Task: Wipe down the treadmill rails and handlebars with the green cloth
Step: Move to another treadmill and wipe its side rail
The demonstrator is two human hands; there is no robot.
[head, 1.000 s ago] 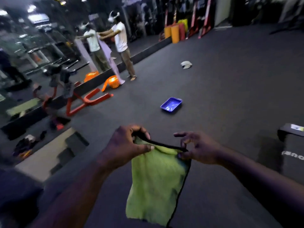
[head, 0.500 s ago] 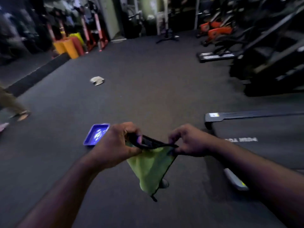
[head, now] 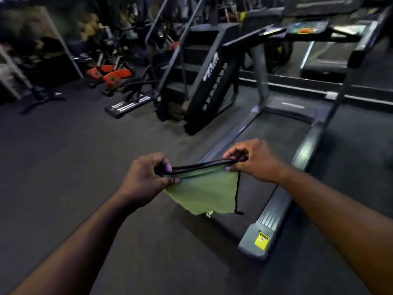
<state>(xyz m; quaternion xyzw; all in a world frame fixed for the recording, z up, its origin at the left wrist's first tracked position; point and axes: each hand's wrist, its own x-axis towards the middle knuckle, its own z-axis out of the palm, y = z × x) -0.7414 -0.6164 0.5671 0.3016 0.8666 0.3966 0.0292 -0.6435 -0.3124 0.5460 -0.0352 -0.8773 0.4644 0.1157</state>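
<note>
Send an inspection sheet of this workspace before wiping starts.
Surface: dark gym floor.
Job's things: green cloth, black-edged, hangs from both hands; treadmill ahead, its side rail carries a yellow sticker at the near end.
Clutter: nothing seen.
Grippers: left hand and right hand each pinch one end of the cloth's top edge.
Cables: nothing seen.
Surroundings: stair climber left of the treadmill; orange machines further left.
</note>
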